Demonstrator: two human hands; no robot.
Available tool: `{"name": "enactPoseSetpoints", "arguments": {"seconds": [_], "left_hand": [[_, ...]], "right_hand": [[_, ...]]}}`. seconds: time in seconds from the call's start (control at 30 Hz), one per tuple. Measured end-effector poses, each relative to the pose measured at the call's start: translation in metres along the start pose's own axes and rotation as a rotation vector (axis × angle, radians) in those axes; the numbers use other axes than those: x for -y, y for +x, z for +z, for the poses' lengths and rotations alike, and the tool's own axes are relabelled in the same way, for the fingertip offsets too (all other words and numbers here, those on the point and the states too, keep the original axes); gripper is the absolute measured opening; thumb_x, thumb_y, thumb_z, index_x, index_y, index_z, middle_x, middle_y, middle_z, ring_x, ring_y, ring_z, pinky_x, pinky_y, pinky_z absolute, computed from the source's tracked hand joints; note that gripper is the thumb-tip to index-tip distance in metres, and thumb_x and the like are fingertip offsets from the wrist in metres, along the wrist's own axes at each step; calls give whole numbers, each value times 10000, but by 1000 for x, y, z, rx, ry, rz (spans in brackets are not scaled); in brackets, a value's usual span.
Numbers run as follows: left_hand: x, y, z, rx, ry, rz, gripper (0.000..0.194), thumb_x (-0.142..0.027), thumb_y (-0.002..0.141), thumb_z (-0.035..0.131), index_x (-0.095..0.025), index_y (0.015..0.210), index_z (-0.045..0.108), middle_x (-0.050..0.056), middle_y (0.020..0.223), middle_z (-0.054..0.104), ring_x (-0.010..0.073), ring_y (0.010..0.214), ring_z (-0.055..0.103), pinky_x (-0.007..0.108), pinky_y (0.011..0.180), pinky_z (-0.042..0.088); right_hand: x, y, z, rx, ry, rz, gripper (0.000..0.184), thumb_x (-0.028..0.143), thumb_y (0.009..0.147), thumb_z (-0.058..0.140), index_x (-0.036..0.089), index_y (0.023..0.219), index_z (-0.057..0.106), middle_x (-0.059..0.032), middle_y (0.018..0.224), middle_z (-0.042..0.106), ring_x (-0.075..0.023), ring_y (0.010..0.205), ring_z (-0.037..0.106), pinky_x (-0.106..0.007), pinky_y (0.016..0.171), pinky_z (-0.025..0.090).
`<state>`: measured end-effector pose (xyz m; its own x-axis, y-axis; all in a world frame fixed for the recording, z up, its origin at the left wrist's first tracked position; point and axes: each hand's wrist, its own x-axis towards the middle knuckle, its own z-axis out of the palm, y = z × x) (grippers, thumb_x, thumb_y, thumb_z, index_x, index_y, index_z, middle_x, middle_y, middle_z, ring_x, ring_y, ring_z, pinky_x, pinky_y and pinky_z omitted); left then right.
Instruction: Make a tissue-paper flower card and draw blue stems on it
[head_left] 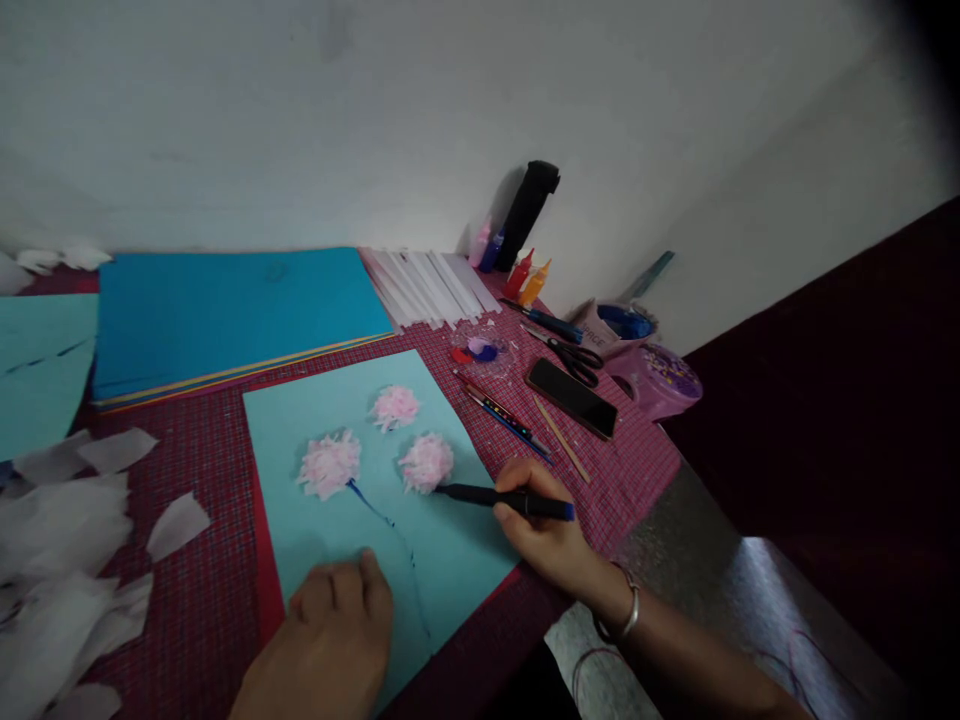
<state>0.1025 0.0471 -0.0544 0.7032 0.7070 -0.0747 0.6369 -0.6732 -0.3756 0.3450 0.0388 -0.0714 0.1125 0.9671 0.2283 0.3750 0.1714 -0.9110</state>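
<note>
My right hand (544, 520) is closed round a black marker (487, 496) with a blue end. Its tip touches the lower edge of a fluffy pink paper flower (427, 463). Two more such flowers, one at the left (330, 465) and one at the top (395, 408), sit on the same light blue sheet (300, 410). From the left flower a thin, broken blue line (412, 560) curves down the sheet. My left hand (330, 630) rests on the lower left of the sheet with nothing in it, fingers laid on the paper.
White paper pieces (60, 540) lie at left. Behind are a stack of coloured sheets (240, 310) and white strips (431, 285). At right lie pencils (502, 415), a phone (572, 397), scissors (566, 350), paint bottles (534, 283) and a pink container (660, 380) near the table edge.
</note>
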Motion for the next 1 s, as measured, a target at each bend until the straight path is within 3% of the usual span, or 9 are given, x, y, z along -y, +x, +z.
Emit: {"name": "enactPoseSetpoints", "arguments": {"seconds": [0.1, 0.3, 0.53, 1.0], "left_hand": [[0, 0, -3, -44, 16, -4, 468, 90, 755, 412, -116, 1062, 698, 122, 773, 678, 199, 669, 650, 274, 565, 525], [0, -1, 12, -157, -3, 47, 465, 105, 712, 425, -81, 1033, 704, 126, 735, 666, 226, 641, 646, 299, 526, 528], [1, -2, 11, -170, -12, 46, 471, 109, 716, 411, -82, 1032, 704, 121, 735, 672, 217, 648, 651, 281, 534, 525], [3, -1, -3, -46, -19, 26, 495, 88, 767, 353, -103, 1076, 688, 133, 772, 688, 210, 661, 671, 247, 511, 518]], "right_hand": [[0, -3, 3, -31, -20, -45, 119, 157, 777, 595, 226, 854, 536, 11, 772, 516, -142, 700, 501, -261, 630, 411], [1, -4, 3, -68, -151, -119, 110, 172, 787, 607, 229, 845, 534, 11, 735, 539, -142, 655, 516, -268, 597, 415], [11, -1, 0, -30, -313, -239, 99, 188, 801, 628, 226, 833, 543, 17, 688, 571, -132, 593, 533, -284, 592, 409], [8, -22, 7, 105, -253, -295, 180, 164, 795, 595, 249, 920, 499, 19, 721, 570, -144, 666, 556, -298, 649, 430]]}}
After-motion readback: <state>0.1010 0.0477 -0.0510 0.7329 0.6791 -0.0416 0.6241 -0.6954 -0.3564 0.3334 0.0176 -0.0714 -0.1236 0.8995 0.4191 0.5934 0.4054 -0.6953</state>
